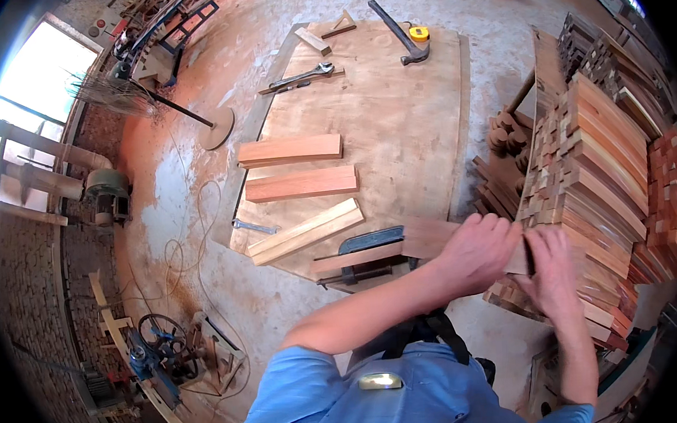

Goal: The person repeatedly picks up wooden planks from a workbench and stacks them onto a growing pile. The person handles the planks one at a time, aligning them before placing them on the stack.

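Observation:
My left hand [478,254] reaches across to the right, its fingers closed over a wooden board [427,238]. That board shows to the left of the hand, above the table's near right corner, and its far part is hidden by the hand. Beside it, my right hand [553,270] is closed around the same wood's end [518,261], close to the stacked lumber. At the near table edge lies a clamp [371,241] with a narrow wooden strip [357,258] against it. Left of the clamp rest a pale plank [307,230] and two reddish planks [300,184].
The plywood table [395,123] carries a hammer [404,37], a yellow tape measure [419,34], an adjustable wrench [304,75] and a spanner [254,227]. Tall stacks of boards [595,157] stand at right. A handwheel machine [160,342] and a motor [107,196] are at left.

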The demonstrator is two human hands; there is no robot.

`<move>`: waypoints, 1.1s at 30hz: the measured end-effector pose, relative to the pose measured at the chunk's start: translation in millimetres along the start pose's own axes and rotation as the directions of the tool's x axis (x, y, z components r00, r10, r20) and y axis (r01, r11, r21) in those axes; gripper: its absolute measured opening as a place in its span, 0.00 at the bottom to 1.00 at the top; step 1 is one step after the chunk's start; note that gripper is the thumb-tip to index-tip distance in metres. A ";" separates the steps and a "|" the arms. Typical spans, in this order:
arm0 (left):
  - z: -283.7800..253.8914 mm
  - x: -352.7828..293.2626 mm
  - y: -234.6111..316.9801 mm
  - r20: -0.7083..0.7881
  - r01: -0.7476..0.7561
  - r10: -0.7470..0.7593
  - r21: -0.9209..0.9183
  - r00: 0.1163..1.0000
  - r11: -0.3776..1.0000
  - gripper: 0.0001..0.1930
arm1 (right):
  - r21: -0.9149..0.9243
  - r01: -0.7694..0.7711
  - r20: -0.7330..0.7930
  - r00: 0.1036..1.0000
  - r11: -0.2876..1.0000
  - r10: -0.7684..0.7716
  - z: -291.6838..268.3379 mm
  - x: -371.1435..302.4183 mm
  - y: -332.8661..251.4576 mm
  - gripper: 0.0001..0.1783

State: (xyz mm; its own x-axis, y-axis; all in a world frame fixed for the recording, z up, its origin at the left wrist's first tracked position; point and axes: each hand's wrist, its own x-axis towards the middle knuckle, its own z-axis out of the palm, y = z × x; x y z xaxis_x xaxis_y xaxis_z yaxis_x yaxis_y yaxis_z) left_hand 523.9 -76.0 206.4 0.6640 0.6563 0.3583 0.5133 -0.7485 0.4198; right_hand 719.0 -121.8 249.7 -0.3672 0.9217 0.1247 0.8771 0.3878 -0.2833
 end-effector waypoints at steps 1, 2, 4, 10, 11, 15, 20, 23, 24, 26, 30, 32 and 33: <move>-4.7 -13.0 -14.4 0.066 0.038 -0.038 0.000 0.997 0.999 0.29 | 0.028 0.013 0.009 1.000 1.000 -0.013 8.3 7.4 -10.3 0.42; -9.0 -25.6 -29.6 0.132 0.073 -0.073 0.002 0.989 0.997 0.29 | 0.054 0.023 0.017 1.000 0.998 -0.024 14.7 15.8 -24.4 0.42; -14.1 -57.5 -67.3 0.196 0.145 -0.146 0.023 0.970 0.989 0.28 | 0.087 0.036 0.026 0.999 0.996 -0.039 22.0 28.0 -44.7 0.41; -80.0 -138.1 -179.5 0.278 0.447 -0.483 0.187 0.830 0.875 0.32 | 0.275 -0.221 0.092 0.975 0.936 0.203 49.8 5.9 -53.2 0.33; -86.5 -152.4 -199.8 0.229 0.460 -0.502 0.215 0.834 0.861 0.32 | 0.284 -0.266 0.107 0.964 0.921 0.245 54.9 -3.1 -52.6 0.32; -127.0 -174.0 -293.1 0.087 0.511 -0.561 0.317 0.823 0.799 0.34 | 0.267 -0.431 0.188 0.901 0.862 0.392 68.4 -33.5 -61.4 0.28; -166.1 -165.8 -402.4 -0.046 0.502 -0.534 0.417 0.844 0.758 0.36 | 0.245 -0.604 0.256 0.795 0.758 0.550 78.9 -53.0 -79.9 0.25; -162.7 -151.4 -447.8 -0.037 0.495 -0.537 0.448 0.842 0.745 0.37 | 0.247 -0.689 0.280 0.724 0.681 0.631 78.3 -65.0 -87.1 0.25; -159.6 -153.8 -469.9 -0.003 0.468 -0.530 0.475 0.848 0.746 0.36 | 0.256 -0.689 0.271 0.725 0.678 0.634 78.7 -66.1 -90.0 0.25; -142.8 -135.3 -490.9 0.124 0.494 -0.628 0.509 0.768 0.705 0.31 | 0.241 -0.732 0.226 0.681 0.637 0.697 72.4 -78.8 -93.3 0.25; -121.3 -146.5 -518.6 0.162 0.534 -0.670 0.483 0.724 0.694 0.25 | 0.146 -0.715 0.196 0.698 0.684 0.688 61.2 -82.7 -97.2 0.23; -115.9 -179.7 -562.4 0.155 0.546 -0.667 0.456 0.729 0.703 0.26 | 0.122 -0.731 0.249 0.678 0.672 0.692 64.9 -80.9 -90.2 0.24; -108.5 -198.7 -593.2 0.168 0.458 -0.587 0.472 0.792 0.753 0.29 | 0.114 -0.720 0.246 0.688 0.684 0.683 61.6 -82.4 -87.9 0.24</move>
State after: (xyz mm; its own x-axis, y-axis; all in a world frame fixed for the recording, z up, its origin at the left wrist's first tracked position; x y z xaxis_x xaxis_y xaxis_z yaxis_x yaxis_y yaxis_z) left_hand 28.5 248.0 -23.4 0.3161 0.9432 -0.1022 0.9474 -0.3081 0.0865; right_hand 653.1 -231.5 205.7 0.2706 0.9000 -0.3417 0.8294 -0.3981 -0.3920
